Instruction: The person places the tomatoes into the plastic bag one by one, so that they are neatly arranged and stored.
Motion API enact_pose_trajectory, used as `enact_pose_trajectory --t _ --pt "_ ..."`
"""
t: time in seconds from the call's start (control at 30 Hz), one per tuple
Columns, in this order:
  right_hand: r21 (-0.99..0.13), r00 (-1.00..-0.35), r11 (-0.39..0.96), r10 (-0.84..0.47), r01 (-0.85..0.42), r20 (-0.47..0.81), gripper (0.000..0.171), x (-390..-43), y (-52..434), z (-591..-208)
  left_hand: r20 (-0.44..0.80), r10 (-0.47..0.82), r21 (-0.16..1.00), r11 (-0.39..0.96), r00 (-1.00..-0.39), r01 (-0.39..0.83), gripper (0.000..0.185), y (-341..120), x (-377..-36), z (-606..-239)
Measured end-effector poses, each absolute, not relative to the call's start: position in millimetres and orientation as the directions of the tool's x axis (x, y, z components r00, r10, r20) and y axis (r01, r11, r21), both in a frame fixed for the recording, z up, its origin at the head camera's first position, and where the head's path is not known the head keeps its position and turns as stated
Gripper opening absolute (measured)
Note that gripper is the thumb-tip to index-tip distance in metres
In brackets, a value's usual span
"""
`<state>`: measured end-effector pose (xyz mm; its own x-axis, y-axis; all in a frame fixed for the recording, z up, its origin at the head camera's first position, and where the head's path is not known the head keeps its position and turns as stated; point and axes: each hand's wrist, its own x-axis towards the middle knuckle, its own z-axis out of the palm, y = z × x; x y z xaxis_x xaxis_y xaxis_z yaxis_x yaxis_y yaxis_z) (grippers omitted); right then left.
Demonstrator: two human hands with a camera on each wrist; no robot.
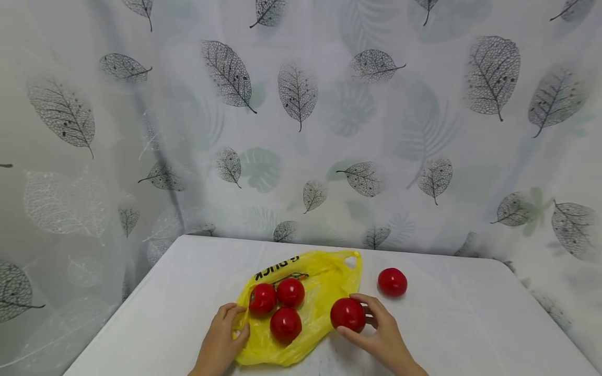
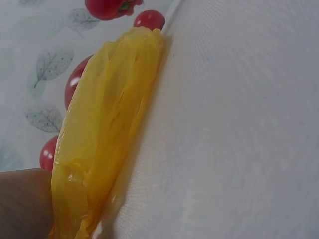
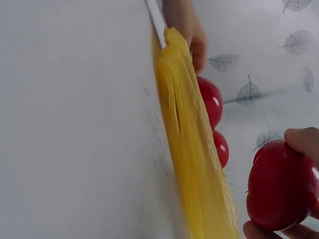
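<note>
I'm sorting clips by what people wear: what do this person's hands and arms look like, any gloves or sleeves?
Both the left hand and the right hand are bare, with no glove, ring or marking that I can see. No sleeve, bracelet, strap or cable shows either; anything worn farther up is out of frame.

An indoor spot, perhaps a home, with a white table (image 1: 461, 313) before a leaf-printed curtain (image 1: 324, 151).
</note>
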<state>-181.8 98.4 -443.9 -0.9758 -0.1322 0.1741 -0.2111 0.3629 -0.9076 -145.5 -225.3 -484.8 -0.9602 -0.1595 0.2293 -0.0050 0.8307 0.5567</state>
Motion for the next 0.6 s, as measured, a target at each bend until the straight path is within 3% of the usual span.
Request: enact_pose_trajectory --t 0.6 --pt "-0.918 -0.949 0.271 -0.206 -0.29 0.24 0.057 -187 66 -438 0.257 -0.147 0.547 0.837 -0.955 0.018 0.029 -227 -145 -487"
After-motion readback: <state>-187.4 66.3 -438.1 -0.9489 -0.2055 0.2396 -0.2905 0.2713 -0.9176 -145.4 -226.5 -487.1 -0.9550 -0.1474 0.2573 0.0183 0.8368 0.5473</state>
